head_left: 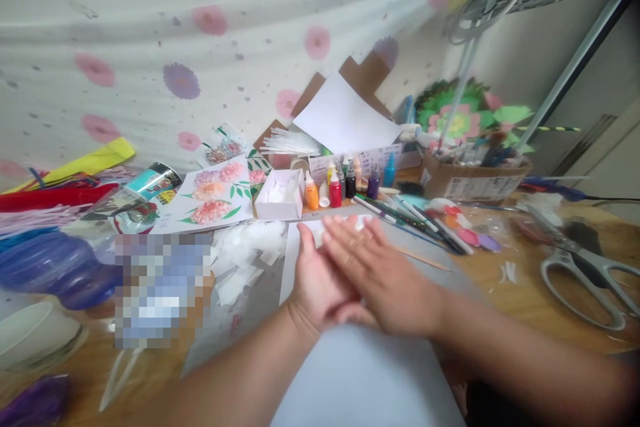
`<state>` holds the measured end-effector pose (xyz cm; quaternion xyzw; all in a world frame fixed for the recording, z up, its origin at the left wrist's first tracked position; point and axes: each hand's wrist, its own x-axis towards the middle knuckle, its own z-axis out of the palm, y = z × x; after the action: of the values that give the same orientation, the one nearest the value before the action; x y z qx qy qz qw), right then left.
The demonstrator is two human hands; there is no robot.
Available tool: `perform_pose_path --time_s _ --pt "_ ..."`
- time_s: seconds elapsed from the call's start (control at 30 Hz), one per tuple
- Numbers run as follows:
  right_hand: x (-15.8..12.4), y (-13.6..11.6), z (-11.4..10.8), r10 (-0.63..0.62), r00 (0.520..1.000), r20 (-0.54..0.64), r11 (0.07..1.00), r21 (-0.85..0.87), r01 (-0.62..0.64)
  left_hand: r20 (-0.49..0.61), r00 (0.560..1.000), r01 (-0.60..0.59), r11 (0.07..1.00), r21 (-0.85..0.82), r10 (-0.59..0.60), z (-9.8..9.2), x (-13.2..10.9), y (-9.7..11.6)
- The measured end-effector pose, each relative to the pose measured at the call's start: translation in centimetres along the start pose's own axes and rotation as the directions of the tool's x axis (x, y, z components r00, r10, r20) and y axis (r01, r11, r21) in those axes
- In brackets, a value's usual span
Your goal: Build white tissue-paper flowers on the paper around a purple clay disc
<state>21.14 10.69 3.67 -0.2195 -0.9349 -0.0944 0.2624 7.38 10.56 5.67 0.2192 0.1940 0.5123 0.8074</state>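
Note:
Over a sheet of white paper point(360, 380), my two palms meet. My left hand point(320, 280) faces up with its thumb stretched out. Across it lies my right hand point(383, 273), flat, its fingers straight and slightly blurred. Whatever may be between the palms is hidden. Torn white tissue pieces point(243, 247) lie just left of the hands on a grey mat point(205, 340). Beyond the fingertips stand a small white box point(280, 197) and several paint bottles point(335, 188) in orange, red, black and other colours.
Large scissors point(583, 267) rest at the right, near pens point(430, 223) and a cardboard box point(470, 177) of tools. A flower painting point(207, 197) leans at the back left. Blue plastic point(55, 267) and a white bowl point(35, 337) sit on the left.

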Motion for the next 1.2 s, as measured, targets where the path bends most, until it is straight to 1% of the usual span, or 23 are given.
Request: perform_pose_path --time_s 0.03,0.07,0.13,0.2,0.23,0.27,0.3,0.37,0.4,0.43,0.5,0.57,0.6,0.67,0.73,0.77,0.87,0.93,0.97,1.0,1.07,1.13,1.2 --pt "-0.2 0.3 0.0 0.039 0.999 0.008 0.999 -0.009 -0.039 0.017 1.0 -0.014 1.0 -0.025 0.015 -0.2 0.1 0.1" --pt "-0.4 0.5 0.1 0.035 0.999 0.021 0.999 -0.006 -0.035 0.041 0.998 -0.046 0.997 -0.057 0.049 -0.5 0.2 0.3" --pt "-0.6 0.1 0.2 -0.043 0.997 0.066 0.999 0.019 0.042 0.076 0.992 -0.093 0.99 -0.104 0.101 -1.2 0.5 0.6" --pt "-0.4 -0.6 0.2 -0.164 0.983 0.086 0.986 0.039 0.161 0.096 0.992 -0.066 0.992 -0.107 0.077 -1.7 0.7 0.7" --pt "-0.2 -0.8 0.2 -0.193 0.977 0.087 0.981 0.04 0.191 0.102 0.994 -0.038 0.994 -0.105 0.048 -1.8 0.8 0.6" --pt "0.0 -0.8 0.1 -0.19 0.979 0.078 0.982 0.035 0.187 0.104 0.994 -0.008 0.994 -0.107 0.019 -1.8 0.8 0.6" --pt "0.1 -0.7 0.0 -0.152 0.986 0.062 0.988 0.025 0.151 0.101 0.995 0.01 0.993 -0.115 0.002 -1.7 0.7 0.5" --pt "0.0 -0.2 -0.1 -0.028 0.999 0.024 1.0 0.001 0.028 0.088 0.996 0.001 0.991 -0.131 0.011 -1.5 0.6 0.6" --pt "-0.1 -0.1 -0.1 -0.001 1.0 0.015 1.0 0.001 0.001 0.081 0.996 -0.019 0.991 -0.132 0.03 -1.4 0.5 0.7" --pt "-0.3 0.0 -0.1 -0.002 1.0 0.021 1.0 0.008 0.002 0.076 0.996 -0.046 0.991 -0.128 0.056 -1.4 0.5 0.8" --pt "-0.4 -0.3 0.0 -0.084 0.996 0.043 0.996 0.044 0.082 0.072 0.993 -0.09 0.99 -0.106 0.098 -1.4 0.5 0.8" --pt "-0.2 -0.6 0.1 -0.159 0.986 0.056 0.985 0.077 0.155 0.085 0.992 -0.081 0.992 -0.094 0.089 -1.4 0.4 0.5" --pt "0.0 -0.5 0.2 -0.158 0.986 0.057 0.985 0.08 0.153 0.096 0.994 -0.051 0.994 -0.098 0.06 -1.4 0.4 0.2" --pt "0.2 -0.1 0.2 -0.081 0.996 0.042 0.995 0.062 0.078 0.109 0.994 0.017 0.992 -0.123 -0.004 -1.4 0.4 0.0" --pt "0.1 0.4 0.3 -0.001 1.0 0.027 0.999 0.042 -0.001 0.091 0.996 0.017 0.99 -0.138 -0.004 -1.3 0.4 0.2" --pt "0.0 0.4 0.3 0.008 1.0 0.027 0.999 0.043 -0.009 0.074 0.997 -0.016 0.991 -0.133 0.027 -1.3 0.5 0.5" --pt "-0.2 -0.2 0.4 -0.086 0.996 0.027 0.993 0.088 0.084 0.06 0.987 -0.141 0.985 -0.097 0.147 -1.4 0.7 1.3" --pt "0.1 -0.7 0.4 -0.162 0.987 0.02 0.982 0.105 0.159 0.089 0.988 -0.122 0.989 -0.085 0.13 -1.3 0.6 1.4" --pt "0.3 -0.7 0.4 -0.172 0.985 0.016 0.981 0.097 0.17 0.103 0.989 -0.096 0.992 -0.086 0.104 -1.2 0.5 1.2" --pt "0.5 -0.6 0.4 -0.157 0.987 0.012 0.985 0.077 0.156 0.112 0.991 -0.065 0.994 -0.089 0.075 -1.1 0.4 1.1" --pt "0.6 0.0 0.4 -0.073 0.997 -0.013 0.997 0.022 0.074 0.106 0.993 -0.031 0.994 -0.103 0.042 -0.9 0.2 0.8" --pt "0.3 0.4 0.4 -0.017 0.999 -0.032 1.0 -0.009 0.017 0.079 0.995 -0.051 0.992 -0.116 0.06 -0.8 0.2 0.9" --pt "0.0 0.2 0.5 -0.058 0.998 -0.025 0.998 0.015 0.059 0.064 0.992 -0.101 0.988 -0.113 0.109 -1.1 0.3 1.1"
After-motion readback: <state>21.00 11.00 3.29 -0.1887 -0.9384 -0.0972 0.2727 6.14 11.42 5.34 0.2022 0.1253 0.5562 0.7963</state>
